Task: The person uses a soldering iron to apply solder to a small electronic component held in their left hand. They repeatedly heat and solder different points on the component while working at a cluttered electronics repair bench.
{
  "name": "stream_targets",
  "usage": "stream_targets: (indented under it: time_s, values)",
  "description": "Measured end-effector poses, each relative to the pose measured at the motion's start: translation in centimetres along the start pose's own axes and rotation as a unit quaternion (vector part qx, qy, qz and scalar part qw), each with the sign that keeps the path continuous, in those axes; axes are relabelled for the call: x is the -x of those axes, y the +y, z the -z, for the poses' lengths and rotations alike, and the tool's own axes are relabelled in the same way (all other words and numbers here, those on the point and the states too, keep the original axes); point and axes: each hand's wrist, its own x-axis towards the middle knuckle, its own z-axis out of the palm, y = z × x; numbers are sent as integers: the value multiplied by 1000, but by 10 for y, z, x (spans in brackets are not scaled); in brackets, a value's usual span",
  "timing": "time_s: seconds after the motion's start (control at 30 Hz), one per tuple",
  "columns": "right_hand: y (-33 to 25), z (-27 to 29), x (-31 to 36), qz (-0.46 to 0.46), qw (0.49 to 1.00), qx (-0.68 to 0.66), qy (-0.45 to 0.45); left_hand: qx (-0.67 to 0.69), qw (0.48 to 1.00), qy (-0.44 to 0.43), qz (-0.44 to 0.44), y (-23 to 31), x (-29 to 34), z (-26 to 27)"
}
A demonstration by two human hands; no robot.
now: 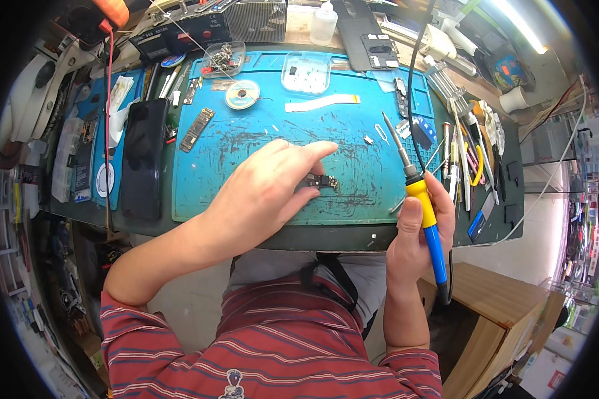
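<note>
A small dark circuit board (325,181) with tiny parts on it is low over the blue work mat (246,179). My left hand (266,183) has its thumb and curled fingers closed on one end of that board, while the index finger stretches out above; the hand hides the gripped end. In my right hand (416,233) is a soldering iron (434,249) with a yellow and blue handle. Its metal tip points up and away to the left, clear of the mat and apart from the board. A black cord hangs from the handle's lower end.
Behind the board lie a solder spool (242,95), a white flex strip (323,103) and a clear plastic tray (306,72). A black phone (144,159) rests at left, near a longer circuit board (197,130). Tweezers and yellow-handled pliers (476,166) crowd the right side.
</note>
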Motion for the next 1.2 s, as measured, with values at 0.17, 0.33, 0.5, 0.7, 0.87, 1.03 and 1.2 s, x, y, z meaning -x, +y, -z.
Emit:
stream_targets:
  time_s: [0.17, 0.33, 0.5, 0.7, 0.87, 1.03, 1.2]
  values:
    - [9, -2, -1, 45, 999, 2, 25, 19, 999, 7, 44, 3, 6, 9]
    - [8, -2, 1, 36, 998, -42, 24, 13, 1000, 14, 22, -5, 10, 7]
    - [10, 3, 1, 32, 999, -38, -6, 14, 999, 32, -1, -6, 10, 6]
    - [-4, 11, 1, 14, 995, -79, -59, -38, 999, 34, -9, -13, 18, 22]
    - [1, 1, 4, -6, 999, 0, -50, 6, 999, 50, -16, -12, 14, 16]
    - [-2, -1, 2, 1, 999, -6, -47, 29, 999, 18, -33, -7, 18, 13]
    - [-6, 10, 3, -11, 995, -24, -94, 33, 998, 20, -40, -9, 17, 9]
